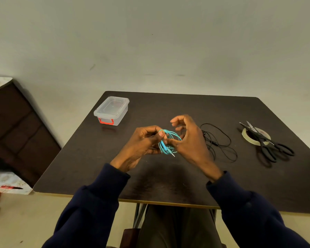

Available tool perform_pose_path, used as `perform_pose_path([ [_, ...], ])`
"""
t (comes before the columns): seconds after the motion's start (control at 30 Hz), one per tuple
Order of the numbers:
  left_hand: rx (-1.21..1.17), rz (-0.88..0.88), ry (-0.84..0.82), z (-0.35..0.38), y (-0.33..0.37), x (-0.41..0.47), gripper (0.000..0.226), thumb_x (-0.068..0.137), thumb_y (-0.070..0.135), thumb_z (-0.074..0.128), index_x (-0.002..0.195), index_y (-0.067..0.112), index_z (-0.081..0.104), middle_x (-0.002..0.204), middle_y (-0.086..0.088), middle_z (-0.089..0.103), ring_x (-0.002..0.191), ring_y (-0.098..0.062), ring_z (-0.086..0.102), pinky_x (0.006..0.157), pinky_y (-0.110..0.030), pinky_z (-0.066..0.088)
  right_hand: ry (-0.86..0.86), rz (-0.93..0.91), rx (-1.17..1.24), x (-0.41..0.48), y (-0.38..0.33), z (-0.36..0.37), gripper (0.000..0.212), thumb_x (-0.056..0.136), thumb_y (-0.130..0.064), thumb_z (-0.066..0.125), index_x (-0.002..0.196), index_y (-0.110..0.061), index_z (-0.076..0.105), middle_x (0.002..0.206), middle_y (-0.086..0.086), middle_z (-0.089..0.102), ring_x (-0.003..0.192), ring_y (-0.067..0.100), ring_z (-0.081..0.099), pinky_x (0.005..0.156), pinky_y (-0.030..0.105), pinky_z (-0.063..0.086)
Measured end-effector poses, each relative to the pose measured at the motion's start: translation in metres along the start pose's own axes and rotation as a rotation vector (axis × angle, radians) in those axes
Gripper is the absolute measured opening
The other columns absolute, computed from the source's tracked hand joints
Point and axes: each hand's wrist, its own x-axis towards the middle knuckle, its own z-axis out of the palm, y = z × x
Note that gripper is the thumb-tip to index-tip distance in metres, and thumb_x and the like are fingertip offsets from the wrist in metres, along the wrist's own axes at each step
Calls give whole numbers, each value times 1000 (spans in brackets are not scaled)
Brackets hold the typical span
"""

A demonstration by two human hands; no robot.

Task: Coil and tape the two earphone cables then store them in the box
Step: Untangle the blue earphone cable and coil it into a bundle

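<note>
Currently: teal earphone cable [164,145] is largely coiled but untaped, pinched by the left hand [141,144]. Right hand [190,140] is close alongside with fingers loosely curled; whether its thumb grips the loops cannot be told. Black earphone cable [215,144] lies loose just right of the right hand. Tape roll [262,132] and scissors [263,140] sit farther right, untouched. Box [113,109] stands beyond the left hand, lid on. Earbuds are hidden in the grip.

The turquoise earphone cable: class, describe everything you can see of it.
The turquoise earphone cable is a thin, rubbery-looking cord gathered into several loose loops, with no tape visible. A thicker blue section ends in a silver plug pointing down. The left hand pinches the coil above the dark table; the thumb of the right hand touches the loops, fingers relaxed.
</note>
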Motion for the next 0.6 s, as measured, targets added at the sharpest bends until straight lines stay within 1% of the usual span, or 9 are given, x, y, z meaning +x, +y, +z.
perform_pose_path([
  [0.03,7,0,-11,0,0,0,35,91,33,65,99,0,68,107,-24,70,95,-31,71,89,-48,60,-61,8,29,2,1,-2,49,74,-35,87,115,-20,64,113,-8,65,100,4,63,84,27,58],
  [0.1,30,1,-23,-1,0,0,41,90,34,65,104,-4,66,108,-25,69,97,-33,71,90,-50,60,-158,4,119,4,3,-4,42,80,-34,84,116,-18,71,111,-8,72,103,5,68,91,38,60],
  [0.17,46,-7,-35,-2,1,0,44,88,35,66,108,-5,66,108,-22,71,100,-34,72,90,-49,60,-190,10,213,3,6,-5,41,81,-37,82,116,-17,74,109,-6,76,104,10,71,93,44,59],
  [0.23,60,-21,-43,-2,2,0,46,86,35,65,110,-5,66,109,-20,72,102,-34,72,89,-47,60,-216,27,243,1,6,-5,41,82,-42,79,116,-19,74,109,-6,76,103,10,72,93,44,59],
  [0.3,76,-35,-42,-3,1,1,41,91,31,64,110,-6,66,109,-20,72,101,-33,72,88,-45,61,-237,30,233,-1,5,-5,39,83,-43,75,115,-20,75,108,-7,76,101,7,72,91,40,60],
  [0.37,82,-55,-36,-4,-1,3,32,98,26,61,107,-4,67,108,-20,72,99,-31,72,89,-45,60,-253,51,259,-1,8,-5,35,85,-36,77,112,-15,76,106,-4,77,100,9,73,90,39,60],
  [0.47,66,-90,-25,-4,-1,5,23,99,24,60,100,4,70,107,-17,73,99,-29,73,89,-44,60,-262,151,342,-1,13,-7,32,83,-28,80,109,-10,76,102,2,77,97,15,74,90,39,61],
  [0.53,76,-93,-7,-3,1,5,23,100,23,59,100,3,70,106,-15,75,100,-29,73,88,-42,61,-264,208,426,-3,13,-9,28,82,-23,81,105,-8,76,99,6,78,94,20,75,87,38,61],
  [0.6,100,-104,3,-4,2,5,27,101,23,58,102,-1,69,105,-14,75,100,-28,74,88,-41,61,-275,257,526,-4,14,-11,23,81,-16,81,102,-7,75,98,10,77,94,25,75,86,37,61],
])
